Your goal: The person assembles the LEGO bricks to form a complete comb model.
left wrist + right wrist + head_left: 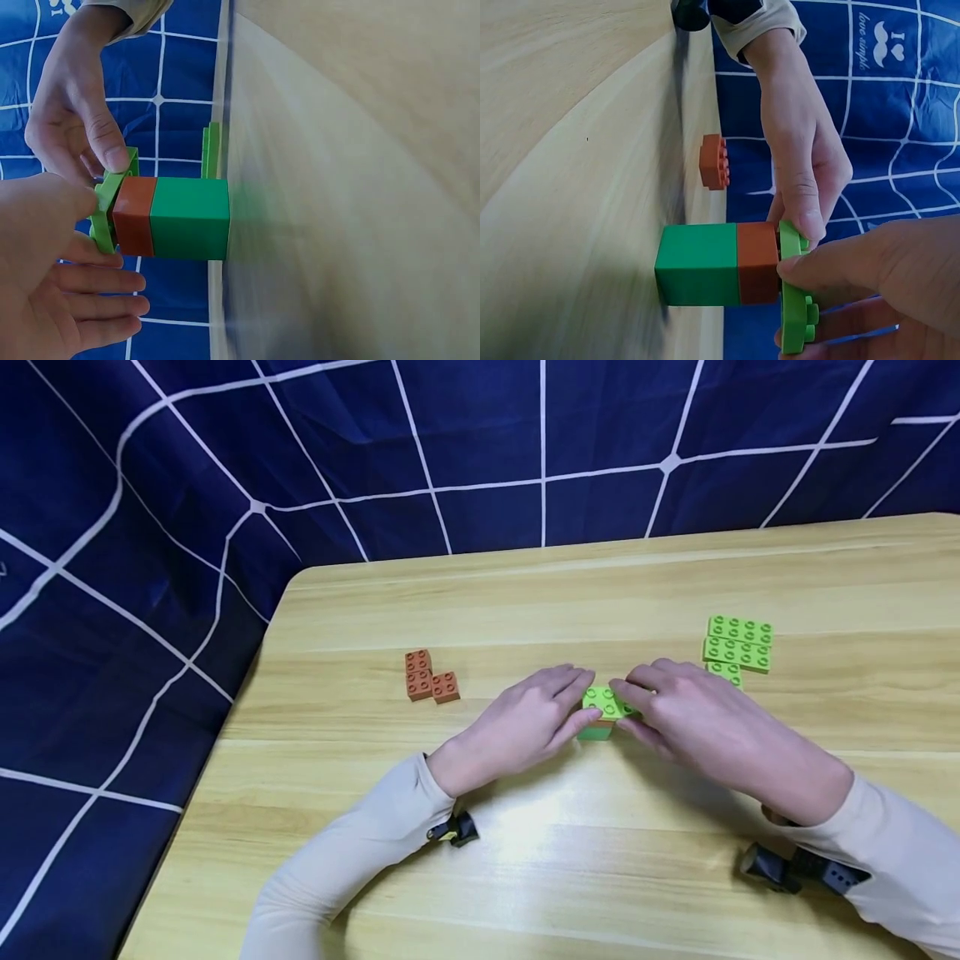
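Both hands meet at a small stack in the middle of the table. A taller green block forms its base, with a reddish-brown brick on top. Over that lies a light green studded brick, slightly tilted against the brown one in the left wrist view and overhanging it to the right. My left hand pinches its left end between thumb and fingers. At the other end, my right hand pinches it, thumb on the near side. The fingers partly cover the studs in the head view.
Three reddish-brown bricks sit together left of the hands. Several light green bricks lie grouped behind the right hand. A blue cloth with white lines hangs behind the wooden table.
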A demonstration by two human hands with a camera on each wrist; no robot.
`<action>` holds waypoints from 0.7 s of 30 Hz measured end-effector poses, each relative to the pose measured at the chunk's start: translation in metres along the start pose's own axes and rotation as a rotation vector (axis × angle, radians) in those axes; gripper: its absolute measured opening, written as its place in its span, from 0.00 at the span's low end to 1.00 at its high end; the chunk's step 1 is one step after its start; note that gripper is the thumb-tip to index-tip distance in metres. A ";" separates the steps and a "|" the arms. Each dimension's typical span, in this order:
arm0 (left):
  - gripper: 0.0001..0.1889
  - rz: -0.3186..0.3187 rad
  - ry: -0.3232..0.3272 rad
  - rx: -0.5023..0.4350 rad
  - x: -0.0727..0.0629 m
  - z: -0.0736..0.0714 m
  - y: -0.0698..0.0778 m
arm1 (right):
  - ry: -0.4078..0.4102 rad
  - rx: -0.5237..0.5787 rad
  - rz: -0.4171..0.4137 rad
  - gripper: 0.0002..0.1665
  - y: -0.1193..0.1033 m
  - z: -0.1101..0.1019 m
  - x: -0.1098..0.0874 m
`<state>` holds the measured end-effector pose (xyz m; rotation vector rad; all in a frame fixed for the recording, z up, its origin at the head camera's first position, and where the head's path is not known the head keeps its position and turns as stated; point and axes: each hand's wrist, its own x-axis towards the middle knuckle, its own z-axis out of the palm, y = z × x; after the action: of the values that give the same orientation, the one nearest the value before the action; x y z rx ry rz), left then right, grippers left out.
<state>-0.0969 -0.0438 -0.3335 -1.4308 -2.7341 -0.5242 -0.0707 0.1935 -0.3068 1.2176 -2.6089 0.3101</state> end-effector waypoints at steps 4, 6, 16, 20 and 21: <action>0.28 0.002 0.000 0.017 -0.001 0.001 0.000 | -0.006 0.021 0.015 0.24 0.002 0.002 0.000; 0.28 0.001 0.001 0.018 -0.001 0.002 0.000 | -0.005 0.031 0.022 0.39 0.003 0.003 0.000; 0.28 0.000 0.006 0.002 0.000 0.002 0.000 | -0.094 0.079 0.089 0.45 0.009 0.008 -0.002; 0.28 0.000 0.012 -0.009 0.000 0.003 -0.001 | -0.107 0.083 0.082 0.44 0.011 0.011 -0.001; 0.28 -0.001 0.013 -0.011 0.000 0.003 -0.002 | -0.106 0.085 0.077 0.44 0.011 0.011 -0.001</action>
<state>-0.0977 -0.0442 -0.3369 -1.4238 -2.7259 -0.5468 -0.0796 0.1978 -0.3188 1.1933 -2.7644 0.3845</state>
